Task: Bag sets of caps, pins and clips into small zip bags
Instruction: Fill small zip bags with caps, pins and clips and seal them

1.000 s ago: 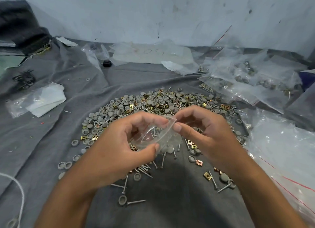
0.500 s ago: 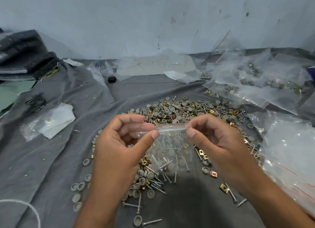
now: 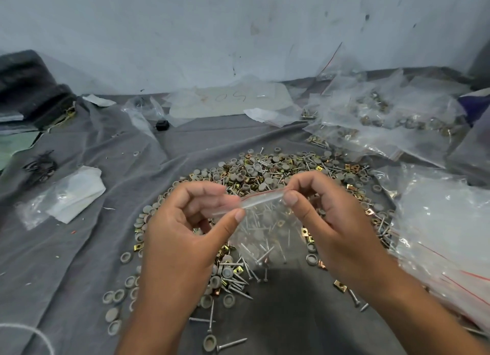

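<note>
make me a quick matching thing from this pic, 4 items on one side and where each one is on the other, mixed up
Things:
1. small zip bag
2. black clip
3. pile of filled bags
4. white cord

Places:
A. bottom left corner of the view
B. far right, near the wall
C. pinched between both hands, above the loose parts
D. on the grey cloth, left of centre, far from the person

Pairs: 1-C, 2-D, 3-B, 4-A

We see a small clear plastic zip bag with a red-lined top (image 3: 261, 223) hanging upright above the heap of grey round caps, steel pins and brass clips (image 3: 275, 170).
</note>
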A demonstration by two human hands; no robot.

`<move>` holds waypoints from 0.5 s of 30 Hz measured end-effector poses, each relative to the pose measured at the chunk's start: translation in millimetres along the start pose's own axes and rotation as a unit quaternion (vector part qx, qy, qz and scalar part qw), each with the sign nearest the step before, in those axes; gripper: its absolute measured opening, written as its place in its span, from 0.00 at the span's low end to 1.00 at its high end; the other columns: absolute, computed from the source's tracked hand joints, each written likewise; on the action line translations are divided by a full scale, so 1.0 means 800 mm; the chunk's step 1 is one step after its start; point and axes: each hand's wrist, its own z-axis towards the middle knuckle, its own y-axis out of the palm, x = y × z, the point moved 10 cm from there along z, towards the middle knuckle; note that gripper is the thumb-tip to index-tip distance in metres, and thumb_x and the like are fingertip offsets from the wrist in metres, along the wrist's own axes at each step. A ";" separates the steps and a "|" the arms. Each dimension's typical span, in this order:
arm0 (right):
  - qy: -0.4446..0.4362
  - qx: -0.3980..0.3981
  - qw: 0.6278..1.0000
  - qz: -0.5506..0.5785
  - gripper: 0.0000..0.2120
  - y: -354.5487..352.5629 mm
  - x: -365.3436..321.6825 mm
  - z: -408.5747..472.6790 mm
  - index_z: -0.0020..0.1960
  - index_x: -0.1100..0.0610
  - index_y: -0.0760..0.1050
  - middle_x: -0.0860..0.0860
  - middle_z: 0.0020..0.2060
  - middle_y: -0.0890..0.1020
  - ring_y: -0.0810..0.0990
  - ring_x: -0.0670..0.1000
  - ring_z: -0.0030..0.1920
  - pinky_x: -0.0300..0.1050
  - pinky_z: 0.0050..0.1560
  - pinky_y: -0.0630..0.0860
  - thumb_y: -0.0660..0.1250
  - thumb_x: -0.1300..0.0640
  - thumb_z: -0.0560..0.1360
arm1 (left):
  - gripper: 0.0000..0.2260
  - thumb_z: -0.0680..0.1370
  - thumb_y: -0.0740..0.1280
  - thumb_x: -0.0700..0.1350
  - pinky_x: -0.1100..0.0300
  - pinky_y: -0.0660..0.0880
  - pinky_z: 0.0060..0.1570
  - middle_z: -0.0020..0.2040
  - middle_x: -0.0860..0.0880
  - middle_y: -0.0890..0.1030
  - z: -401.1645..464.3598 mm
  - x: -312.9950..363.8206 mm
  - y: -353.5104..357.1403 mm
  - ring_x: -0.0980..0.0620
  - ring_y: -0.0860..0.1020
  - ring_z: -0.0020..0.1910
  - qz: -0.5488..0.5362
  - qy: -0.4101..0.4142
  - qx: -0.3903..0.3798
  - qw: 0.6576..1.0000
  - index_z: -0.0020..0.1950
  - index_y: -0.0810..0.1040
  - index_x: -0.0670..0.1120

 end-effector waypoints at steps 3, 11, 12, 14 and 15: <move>0.014 -0.018 0.999 0.025 0.04 0.006 0.001 -0.001 0.50 0.44 0.75 0.41 0.41 0.77 0.74 0.45 0.38 0.35 0.38 0.70 0.63 0.45 0.80 | 0.15 0.67 0.78 0.47 0.57 0.81 0.46 0.44 0.48 0.86 -0.001 -0.001 0.003 0.49 0.85 0.46 0.014 -0.001 -0.004 1.000 0.52 0.79 0.51; -0.020 -0.025 0.999 -0.027 0.06 0.012 -0.011 -0.002 0.49 0.46 0.76 0.36 0.40 0.77 0.76 0.42 0.38 0.29 0.36 0.68 0.63 0.46 0.81 | 0.17 0.68 0.76 0.51 0.47 0.78 0.47 0.46 0.48 0.86 -0.003 0.001 0.007 0.48 0.84 0.47 0.016 -0.001 -0.015 1.000 0.54 0.79 0.55; -0.019 -0.023 0.999 -0.025 0.05 0.012 -0.011 -0.002 0.49 0.45 0.76 0.36 0.39 0.77 0.76 0.42 0.37 0.30 0.35 0.68 0.63 0.46 0.81 | 0.17 0.68 0.76 0.51 0.47 0.78 0.47 0.45 0.49 0.86 -0.003 0.002 0.007 0.49 0.84 0.47 0.018 -0.001 -0.017 1.000 0.54 0.78 0.55; -0.010 -0.028 0.999 -0.013 0.05 0.012 -0.007 -0.001 0.49 0.44 0.76 0.36 0.39 0.78 0.74 0.42 0.35 0.31 0.34 0.68 0.63 0.45 0.80 | 0.16 0.68 0.76 0.51 0.45 0.79 0.47 0.45 0.49 0.86 -0.004 0.002 0.008 0.49 0.84 0.47 0.023 -0.002 -0.018 1.000 0.54 0.78 0.56; -0.007 -0.033 0.999 -0.007 0.05 0.012 -0.006 -0.001 0.50 0.44 0.76 0.37 0.39 0.78 0.74 0.42 0.35 0.31 0.34 0.68 0.64 0.44 0.80 | 0.16 0.68 0.76 0.51 0.44 0.79 0.47 0.45 0.49 0.86 -0.004 0.001 0.008 0.50 0.84 0.46 0.023 -0.003 -0.018 1.000 0.54 0.78 0.56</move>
